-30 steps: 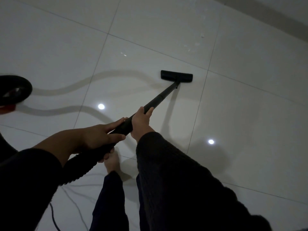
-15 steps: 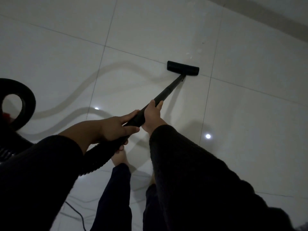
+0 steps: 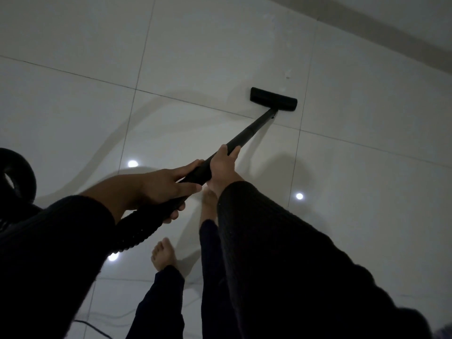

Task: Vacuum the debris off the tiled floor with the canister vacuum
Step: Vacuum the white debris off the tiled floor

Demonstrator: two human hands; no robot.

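The black vacuum wand (image 3: 252, 129) runs from my hands up and right to its flat floor nozzle (image 3: 273, 99), which rests on the glossy white tiled floor (image 3: 195, 57). My right hand (image 3: 223, 168) is wrapped around the wand. Just behind it my left hand (image 3: 166, 185) grips the wand's end where the ribbed black hose (image 3: 139, 228) begins. A few pale specks of debris (image 3: 287, 74) lie on the tile just beyond the nozzle. Part of the dark canister vacuum (image 3: 17, 177) shows at the left edge.
My bare feet (image 3: 162, 255) and dark trouser legs stand below the hands. A thin black cord (image 3: 93, 326) trails on the floor at the bottom left. A grey skirting strip (image 3: 381, 33) and the wall run across the top right. Ceiling lights reflect as bright dots on the tiles.
The nozzle has slid forward across the tile joint toward the specks near the wall. Both hands moved forward with the wand, and I have stepped forward.
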